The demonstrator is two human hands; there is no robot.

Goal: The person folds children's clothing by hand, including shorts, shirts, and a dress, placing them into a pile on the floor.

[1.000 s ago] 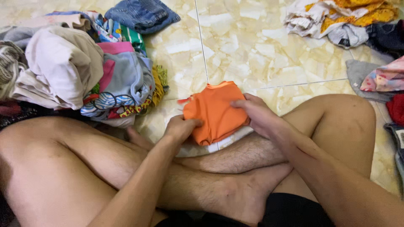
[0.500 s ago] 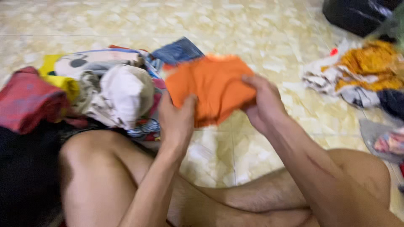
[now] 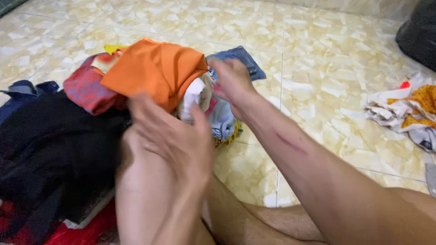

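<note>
A folded orange garment (image 3: 154, 70) lies on top of a heap of clothes (image 3: 86, 90) on the floor at the left. My left hand (image 3: 175, 138) hovers blurred just below it, over my raised knee, fingers apart and holding nothing. My right hand (image 3: 231, 84) is at the garment's right edge with its back to the camera. Its fingers are curled and hidden, so I cannot tell whether it still grips the cloth.
A black garment (image 3: 50, 149) and red cloth lie at my left side. Blue denim (image 3: 240, 59) pokes out behind the heap. A second heap of white and orange clothes (image 3: 404, 111) and a black bag (image 3: 420, 31) sit at the right on the tiled floor (image 3: 318, 68).
Both hands lifted the orange garment from in front of my legs and carried it left onto the clothes heap. My left hand has let go and drawn back.
</note>
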